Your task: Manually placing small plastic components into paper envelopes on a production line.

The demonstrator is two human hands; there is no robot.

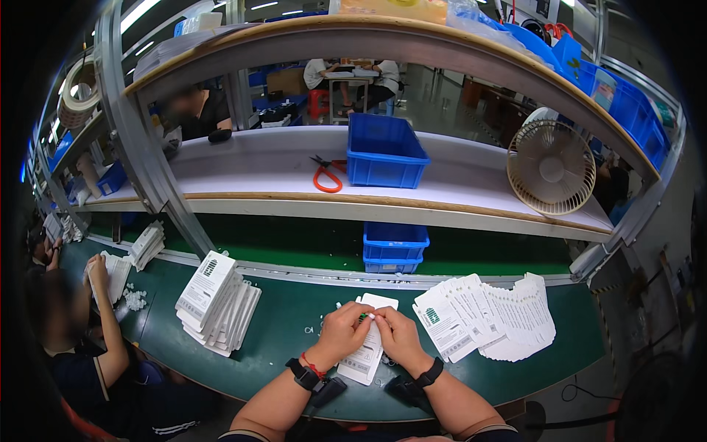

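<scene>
We find the left hand (340, 333) and right hand (398, 335) both pinching a small green piece (363, 316) over a white card (370, 346) lying on the green tabletop (294, 324), between two card stacks (217, 302).

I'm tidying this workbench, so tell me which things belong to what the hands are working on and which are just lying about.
In use:
left hand and right hand, pinching a small green-and-white piece
white flat pack under the hands
fanned white packs on the right
stacked white packs on the left

Lying about:
orange scissors
blue bin on the shelf
desk fan
</scene>
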